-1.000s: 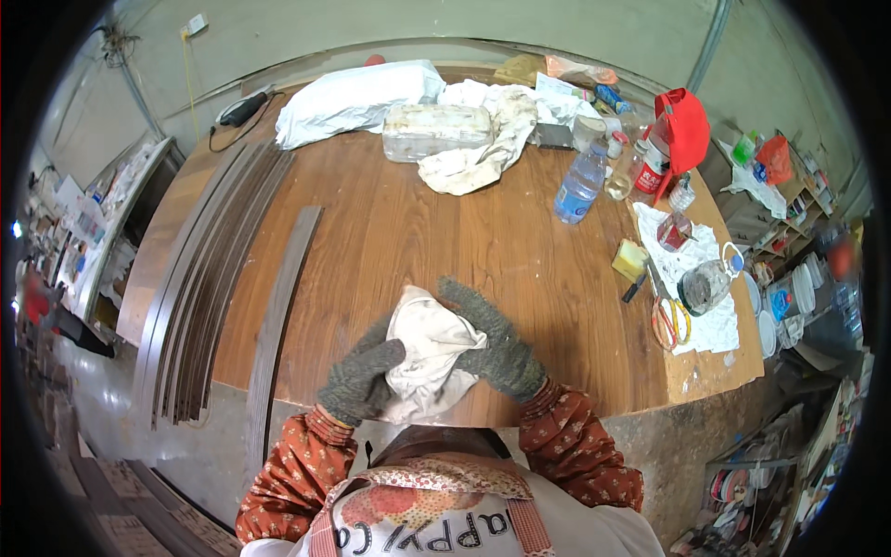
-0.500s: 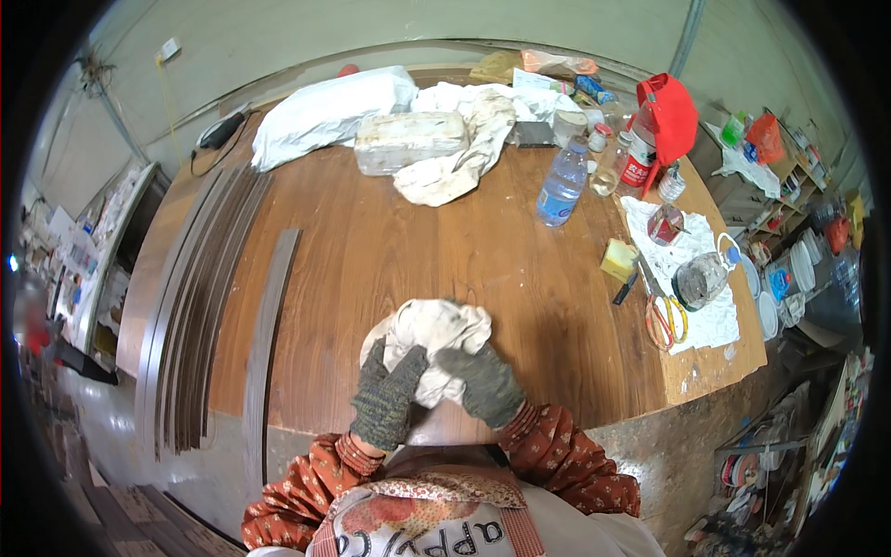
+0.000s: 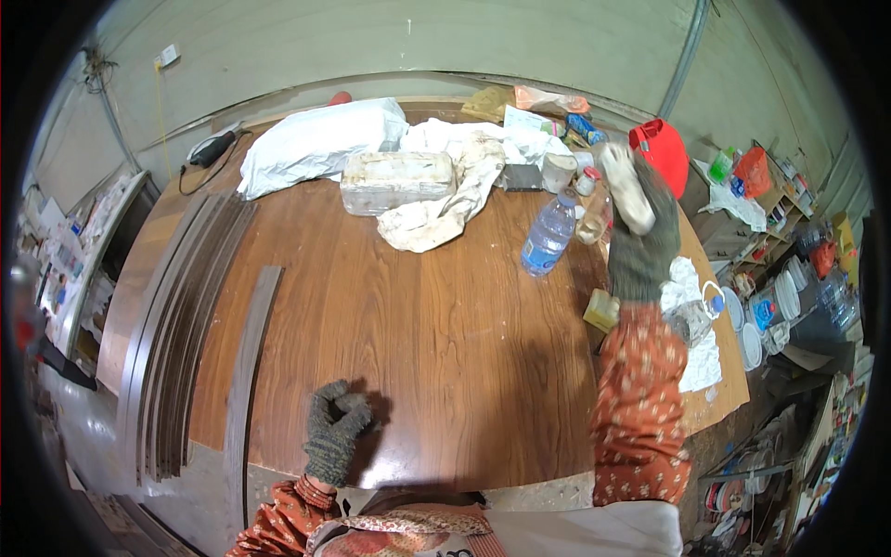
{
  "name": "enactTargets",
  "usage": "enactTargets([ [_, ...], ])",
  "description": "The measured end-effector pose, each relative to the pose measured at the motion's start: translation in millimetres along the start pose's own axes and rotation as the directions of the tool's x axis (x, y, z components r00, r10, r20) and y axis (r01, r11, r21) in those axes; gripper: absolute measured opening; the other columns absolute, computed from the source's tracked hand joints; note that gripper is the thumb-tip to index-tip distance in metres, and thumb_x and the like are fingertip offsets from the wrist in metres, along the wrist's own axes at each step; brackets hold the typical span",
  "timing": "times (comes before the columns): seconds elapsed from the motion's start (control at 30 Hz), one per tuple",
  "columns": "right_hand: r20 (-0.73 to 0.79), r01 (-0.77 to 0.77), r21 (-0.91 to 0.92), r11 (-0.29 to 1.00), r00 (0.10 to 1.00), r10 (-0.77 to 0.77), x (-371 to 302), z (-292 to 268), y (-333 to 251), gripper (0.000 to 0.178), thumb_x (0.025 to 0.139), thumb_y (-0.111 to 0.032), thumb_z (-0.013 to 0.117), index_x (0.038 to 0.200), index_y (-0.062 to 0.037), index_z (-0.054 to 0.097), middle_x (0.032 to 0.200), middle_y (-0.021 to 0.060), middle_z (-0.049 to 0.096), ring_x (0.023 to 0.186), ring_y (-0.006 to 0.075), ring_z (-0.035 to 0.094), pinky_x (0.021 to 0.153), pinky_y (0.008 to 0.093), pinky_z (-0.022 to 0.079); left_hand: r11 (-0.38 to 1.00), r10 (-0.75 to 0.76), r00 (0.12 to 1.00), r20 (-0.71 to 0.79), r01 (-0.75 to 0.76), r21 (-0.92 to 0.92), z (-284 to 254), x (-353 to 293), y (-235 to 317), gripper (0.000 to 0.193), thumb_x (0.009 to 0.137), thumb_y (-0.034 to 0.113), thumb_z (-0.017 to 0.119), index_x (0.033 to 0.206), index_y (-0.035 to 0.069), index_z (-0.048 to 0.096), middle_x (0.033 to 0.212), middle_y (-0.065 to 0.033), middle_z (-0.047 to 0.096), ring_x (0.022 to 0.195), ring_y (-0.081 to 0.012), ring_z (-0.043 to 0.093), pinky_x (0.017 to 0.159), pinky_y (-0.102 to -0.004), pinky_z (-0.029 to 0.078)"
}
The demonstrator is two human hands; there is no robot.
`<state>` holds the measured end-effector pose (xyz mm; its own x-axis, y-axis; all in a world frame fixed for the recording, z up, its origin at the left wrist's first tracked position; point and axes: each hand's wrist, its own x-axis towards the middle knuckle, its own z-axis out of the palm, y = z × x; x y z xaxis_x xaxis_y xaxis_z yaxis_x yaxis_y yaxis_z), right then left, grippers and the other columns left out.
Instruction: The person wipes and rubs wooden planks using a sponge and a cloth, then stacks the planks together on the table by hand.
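Note:
My right hand, in a dark knitted glove, reaches out over the back right of the wooden table. It grips a bunched white cloth, partly blurred by motion, beside the red cap. The bottles behind the arm are mostly hidden. At the near edge, my left hand, also gloved, is held loosely curled with a gap between thumb and fingers and nothing in it. Close to its left lies a single grey strip.
A stack of grey strips lies along the left side. At the back are a white wrapped bundle, a taped block and a stained cloth. A water bottle and yellow sponge stand right of centre.
My right hand has carried the white cloth from the near middle to the back right. The left hand has let go of it and moved left. The view has shifted slightly.

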<state>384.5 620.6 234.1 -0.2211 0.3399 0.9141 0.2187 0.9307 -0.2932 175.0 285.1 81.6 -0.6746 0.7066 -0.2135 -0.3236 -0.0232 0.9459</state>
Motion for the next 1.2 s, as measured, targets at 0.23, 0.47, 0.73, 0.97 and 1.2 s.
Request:
enactTargets([
  [0.23,0.67,-0.046,-0.583,0.811,0.539,0.512,22.5,41.4,79.7,0.045,0.075,-0.024,0.065,0.117,-0.0117,0.056,0.109,0.0133,0.061,0.103,0.0314,0.057,0.09,0.0385,0.044,0.997,-0.076,0.975,0.211,0.077,0.001,21.1,-6.5,6.3,0.042,0.082,-0.001,0.064,0.12,0.0,0.048,0.102,-0.0135,0.063,0.08,-0.0195,0.062,0.071,-0.0325,0.055],
  [0.47,0.723,0.098,-0.209,0.973,0.685,0.086,-16.0,31.8,71.8,0.042,0.069,-0.012,0.069,0.111,-0.0152,0.062,0.104,0.0105,0.062,0.102,0.0278,0.058,0.089,0.0375,0.045,0.996,-0.093,0.953,0.288,0.086,0.038,18.6,12.0,-14.8,0.039,0.081,0.002,0.067,0.116,-0.001,0.051,0.093,-0.0099,0.062,0.08,-0.0173,0.061,0.072,-0.0294,0.053],
  [0.73,0.629,-0.652,0.338,0.679,0.693,0.352,-96.2,18.6,-79.5,0.032,0.076,-0.001,0.065,0.108,-0.0043,0.061,0.106,0.0109,0.063,0.095,0.0258,0.061,0.082,0.034,0.049,0.041,0.594,0.577,0.56,-0.717,0.695,87.7,41.7,41.4,0.066,0.073,0.038,0.07,0.123,0.002,0.049,0.119,-0.0167,0.054,0.113,-0.0332,0.049,0.097,-0.0488,0.038],
  [0.97,0.589,-0.736,0.351,0.578,0.654,0.474,-207.2,34.0,-96.9,0.035,0.082,-0.005,0.046,0.113,0.0014,0.06,0.094,0.0117,0.064,0.083,0.0247,0.06,0.078,0.0314,0.048,-0.202,0.053,0.692,0.72,-0.699,0.686,86.6,30.9,16.4,0.04,0.081,0.023,0.051,0.116,0.005,0.057,0.101,-0.0191,0.06,0.094,-0.0343,0.058,0.088,-0.0546,0.043],
  [1.2,0.79,-0.743,0.515,-0.428,0.219,0.572,-201.3,22.5,-139.3,0.046,0.096,-0.029,0.049,0.132,-0.0018,0.04,0.126,0.0053,0.05,0.117,0.0145,0.048,0.102,0.0304,0.035,-0.627,0.028,0.455,0.89,-0.685,0.371,101.4,19.0,50.8,0.018,0.077,0.024,0.057,0.088,0.013,0.067,0.083,-0.0084,0.065,0.078,-0.0288,0.062,0.079,-0.047,0.04],
])
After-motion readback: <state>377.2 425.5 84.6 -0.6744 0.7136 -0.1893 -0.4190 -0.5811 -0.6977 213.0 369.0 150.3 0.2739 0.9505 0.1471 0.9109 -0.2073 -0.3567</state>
